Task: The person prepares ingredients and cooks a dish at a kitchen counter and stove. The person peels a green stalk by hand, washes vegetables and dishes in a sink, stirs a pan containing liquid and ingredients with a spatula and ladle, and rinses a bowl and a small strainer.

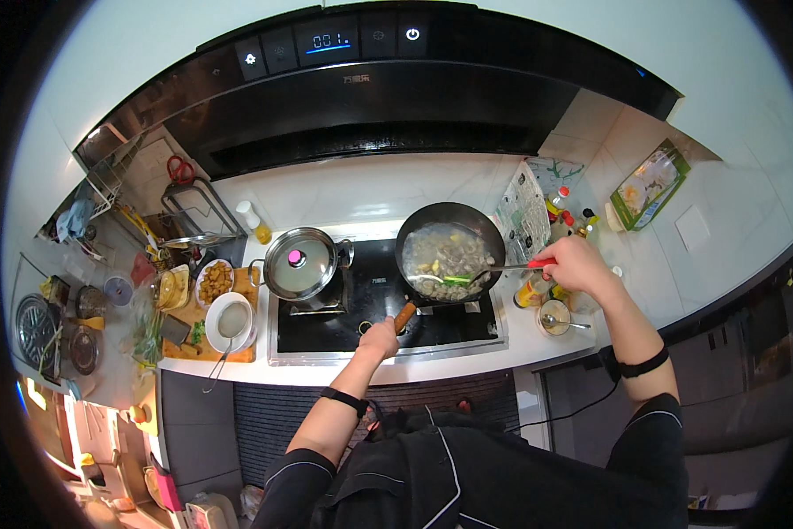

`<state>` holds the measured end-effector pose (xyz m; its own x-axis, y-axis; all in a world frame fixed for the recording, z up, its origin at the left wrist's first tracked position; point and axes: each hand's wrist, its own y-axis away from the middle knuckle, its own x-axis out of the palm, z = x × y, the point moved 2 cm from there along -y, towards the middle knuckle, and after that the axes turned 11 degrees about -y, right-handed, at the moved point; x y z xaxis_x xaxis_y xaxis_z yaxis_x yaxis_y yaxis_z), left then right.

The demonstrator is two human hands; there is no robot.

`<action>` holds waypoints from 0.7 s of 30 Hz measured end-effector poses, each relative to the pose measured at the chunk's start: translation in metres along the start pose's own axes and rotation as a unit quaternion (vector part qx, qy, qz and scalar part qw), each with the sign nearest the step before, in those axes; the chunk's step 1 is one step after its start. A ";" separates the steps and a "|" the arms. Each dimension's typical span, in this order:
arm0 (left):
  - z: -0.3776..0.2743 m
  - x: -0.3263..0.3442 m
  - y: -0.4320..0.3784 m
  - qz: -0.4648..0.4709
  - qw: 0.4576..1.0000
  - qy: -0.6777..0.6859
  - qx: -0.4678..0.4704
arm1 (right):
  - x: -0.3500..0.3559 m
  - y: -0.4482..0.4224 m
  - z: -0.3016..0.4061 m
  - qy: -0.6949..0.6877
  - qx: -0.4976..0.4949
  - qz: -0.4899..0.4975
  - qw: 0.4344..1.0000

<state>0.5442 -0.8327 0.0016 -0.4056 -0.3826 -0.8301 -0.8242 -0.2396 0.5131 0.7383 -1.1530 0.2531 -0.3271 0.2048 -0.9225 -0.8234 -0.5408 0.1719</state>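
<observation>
A dark wok [406,258] sits on the right burner with chopped meat [448,261], yellowish slices and a green scallion piece [457,280] in cloudy liquid. My left hand [379,338] grips the wok's wooden handle [405,317]. Above the counter to the wok's right, my right hand [572,266] is closed on the red handle of a metal cooking utensil [510,268]; its head lies among the food at the wok's right side, partly hidden. On the left burner stands a steel pot [300,264] under a glass lid with a pink-topped knob.
Left of the stove, a wooden cutting board [244,352] bears a white bowl with a strainer [231,321], a bowl of browned chunks [215,283] and a cleaver [175,330]. Bottles [532,292], a small bowl with a spoon [555,319] and a foil splash guard [523,211] stand at right.
</observation>
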 end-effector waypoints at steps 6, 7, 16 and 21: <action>0.002 0.002 -0.002 -0.002 1.000 0.007 0.005 | 0.014 -0.026 0.006 0.040 0.026 0.062 0.997; 0.003 0.002 -0.002 -0.002 1.000 0.004 0.003 | 0.019 -0.030 0.006 0.026 0.018 0.069 0.997; 0.001 0.002 -0.001 -0.004 1.000 0.007 0.000 | 0.103 -0.020 -0.007 -0.078 -0.042 0.021 0.996; 0.000 -0.001 0.000 -0.007 1.000 0.000 0.000 | 0.150 -0.008 0.004 -0.080 -0.045 -0.054 0.994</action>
<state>0.5451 -0.8325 0.0025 -0.3939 -0.3790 -0.8374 -0.8295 -0.2459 0.5015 0.6943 -1.1148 0.1144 -0.3145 0.3893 -0.8658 -0.8151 -0.5782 0.0360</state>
